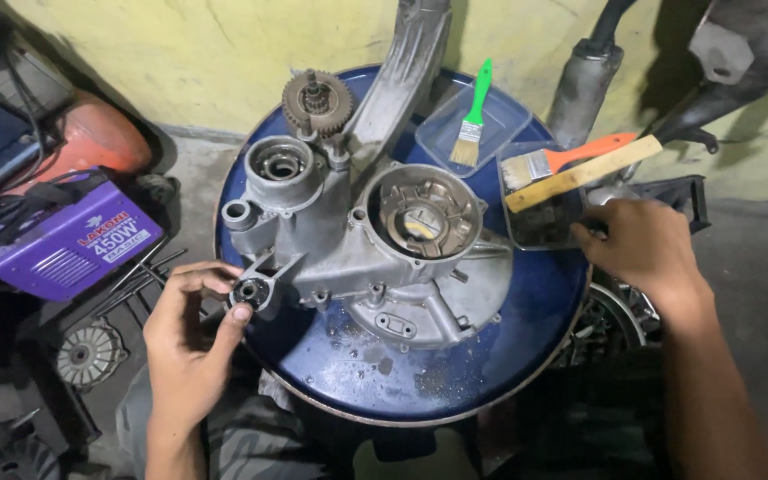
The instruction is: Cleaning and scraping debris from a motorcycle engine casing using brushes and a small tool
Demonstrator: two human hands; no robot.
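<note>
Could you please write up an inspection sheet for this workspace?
Surface: round blue drum top, wet and gritty near the front.
Job's things: grey engine casing lying flat; small black round part.
Clutter: gear cluster, green brush in a clear tray, orange brush, wooden stick.
Grippers: left hand pinches the black part; right hand grips the dark tray.
Cables: black leads on purple welder.
Surroundings: yellow wall, exhaust pipe.
</note>
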